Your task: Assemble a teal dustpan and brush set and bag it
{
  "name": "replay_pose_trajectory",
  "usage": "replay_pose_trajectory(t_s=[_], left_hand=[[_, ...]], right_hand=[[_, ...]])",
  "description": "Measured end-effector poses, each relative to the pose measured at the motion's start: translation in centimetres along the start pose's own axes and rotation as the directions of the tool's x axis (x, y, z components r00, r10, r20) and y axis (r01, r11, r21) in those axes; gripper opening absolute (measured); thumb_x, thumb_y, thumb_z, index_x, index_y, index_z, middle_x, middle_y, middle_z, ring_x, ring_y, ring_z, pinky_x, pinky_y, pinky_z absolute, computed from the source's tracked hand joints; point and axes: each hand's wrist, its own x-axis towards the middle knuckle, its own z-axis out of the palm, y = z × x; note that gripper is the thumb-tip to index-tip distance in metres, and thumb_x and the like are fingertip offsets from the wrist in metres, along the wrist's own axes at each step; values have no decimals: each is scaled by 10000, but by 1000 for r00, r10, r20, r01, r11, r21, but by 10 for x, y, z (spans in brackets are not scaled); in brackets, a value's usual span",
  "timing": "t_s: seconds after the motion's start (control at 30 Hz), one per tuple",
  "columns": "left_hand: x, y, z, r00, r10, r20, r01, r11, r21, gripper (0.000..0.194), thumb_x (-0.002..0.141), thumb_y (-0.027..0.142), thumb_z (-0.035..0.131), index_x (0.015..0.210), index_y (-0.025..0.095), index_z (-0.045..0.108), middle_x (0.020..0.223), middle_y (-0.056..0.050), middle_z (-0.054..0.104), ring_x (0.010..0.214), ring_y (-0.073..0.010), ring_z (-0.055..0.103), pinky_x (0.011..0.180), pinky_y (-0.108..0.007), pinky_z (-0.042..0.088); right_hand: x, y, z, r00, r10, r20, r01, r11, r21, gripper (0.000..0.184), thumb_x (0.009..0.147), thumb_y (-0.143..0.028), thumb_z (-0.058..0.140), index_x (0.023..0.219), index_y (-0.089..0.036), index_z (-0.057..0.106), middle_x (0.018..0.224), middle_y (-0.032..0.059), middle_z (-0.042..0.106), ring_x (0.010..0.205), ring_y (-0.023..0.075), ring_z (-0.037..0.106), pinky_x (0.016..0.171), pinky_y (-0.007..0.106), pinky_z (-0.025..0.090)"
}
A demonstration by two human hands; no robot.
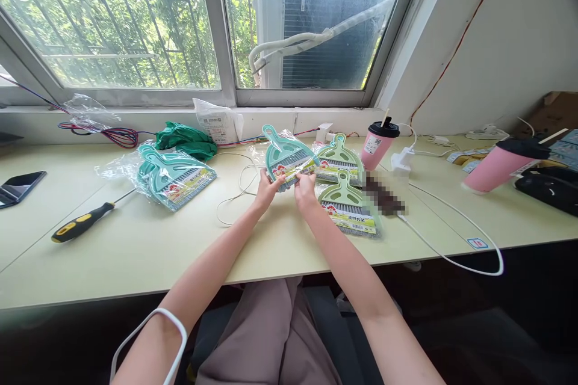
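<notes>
Both my hands grip one teal dustpan and brush set (288,153) in clear wrapping, held just over the table, its handle pointing away from me. My left hand (267,190) is closed on its near left edge, and my right hand (306,186) on the near right edge. Right of it lie a green dustpan and brush set (338,159) and, nearer me, a second green set (347,210), both wrapped. To the left, wrapped teal dustpan sets (174,177) lie stacked, with loose plastic around their handles.
A screwdriver (83,222) and a phone (20,188) lie at left. Green plastic (186,141) and a white packet (218,122) sit by the window. Pink cups (378,147), a white charger (401,159) and its cable (451,258), looping over the table edge, are at right.
</notes>
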Motion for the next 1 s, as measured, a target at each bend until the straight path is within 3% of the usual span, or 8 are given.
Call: replay_pose_trajectory(t_s=[0.1,0.17,0.2,0.3,0.4,0.5,0.63,1.0], left_hand=[[-2,-1,2,972,-76,224,60,995,75,713,648,447,827,1205,208,450,1064,-101,704,705,-194,697,640,-309,518],[-2,-2,4,933,-84,349,62,995,72,709,625,422,850,1216,209,518,1087,-116,711,857,-239,708,744,-347,531],[-1,-3,5,930,-67,363,52,997,49,683,636,434,843,1211,213,549,1121,-124,707,961,-266,695,811,-375,528],[5,-1,-2,981,-39,192,42,999,-12,562,729,556,744,1172,240,603,1275,-118,656,1224,-307,588,986,-445,467],[12,6,-15,997,-54,54,59,995,-86,535,774,625,664,1149,248,607,1298,-95,643,1273,-294,559,1040,-455,439],[13,14,-23,997,-49,62,60,978,-201,547,693,543,769,1098,207,624,1178,-108,686,1169,-294,626,1004,-441,484],[9,15,-19,994,-99,51,108,968,-227,549,552,382,876,1001,162,650,1030,-115,713,1049,-307,669,960,-460,519],[12,4,-27,985,-174,21,175,979,-102,661,523,337,861,1112,198,595,1059,-96,712,938,-268,681,761,-398,568]], right_hand=[[3,-3,-3,998,-39,50,41,998,-42,580,717,-73,506,1243,-288,387,1137,25,652,922,137,668,837,340,572],[7,-5,-5,997,-42,58,45,998,-54,591,729,-95,508,1270,-294,376,1158,33,648,924,148,672,815,353,581],[9,-6,-5,998,-49,49,51,997,-51,602,723,-92,505,1275,-295,377,1161,33,649,930,148,671,817,354,583],[13,-5,-6,994,-100,42,102,994,-32,623,698,-66,506,1268,-295,402,1166,21,652,966,135,661,879,340,572],[10,0,-4,989,-114,89,118,992,-42,619,705,-63,516,1273,-289,417,1183,22,653,983,127,657,922,339,554],[1,8,-1,985,-101,137,106,994,-32,635,720,-62,536,1295,-294,397,1195,24,654,981,117,662,951,342,537],[-8,15,2,987,-78,143,80,997,-11,650,727,-53,540,1302,-308,378,1223,23,645,957,106,668,984,357,525],[-5,14,0,994,-6,106,15,997,-77,605,734,-53,554,1266,-295,401,1184,16,645,959,112,675,938,314,547]])
